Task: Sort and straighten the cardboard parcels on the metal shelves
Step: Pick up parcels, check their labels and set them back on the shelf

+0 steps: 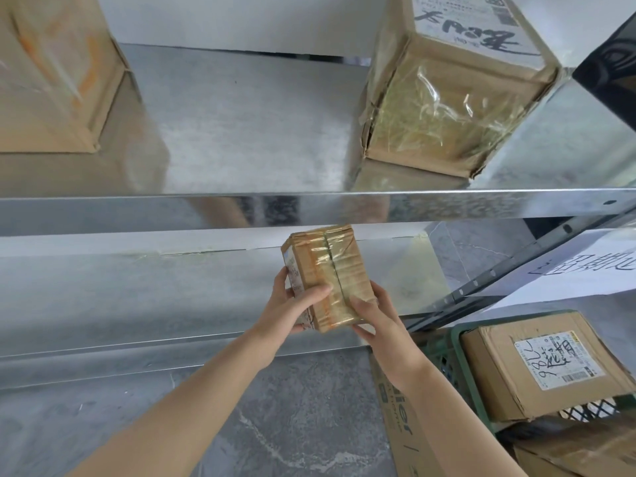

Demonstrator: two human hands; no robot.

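Here we hold one small taped parcel [327, 277] in both hands, out over the lower shelf [137, 294] and just below the front lip of the upper shelf [241, 125]. We cannot tell whether its far end touches the lower shelf. Our left hand [292, 308] grips the near left edge with the thumb laid across the top face. Our right hand [375, 321] grips the near right corner in the same way.

The parcel's long axis runs away from us, toward the back of the shelf and leaning a little to the left. Both hands sit at its near end, so the far end leads, and neither hand is plainly nearer the shelf. We judge that setting it down means pushing it forward along that axis, then squaring it to the shelf edge.

By our count there are two shelf levels in view. Two parcels stand well apart on the upper one, a large plain parcel [51, 80] at left and a labelled taped parcel [454, 105] at right. One more labelled parcel [537, 366] lies in a green crate [457, 342] on our right. More cardboard shows beside and below the crate, too cropped to count.
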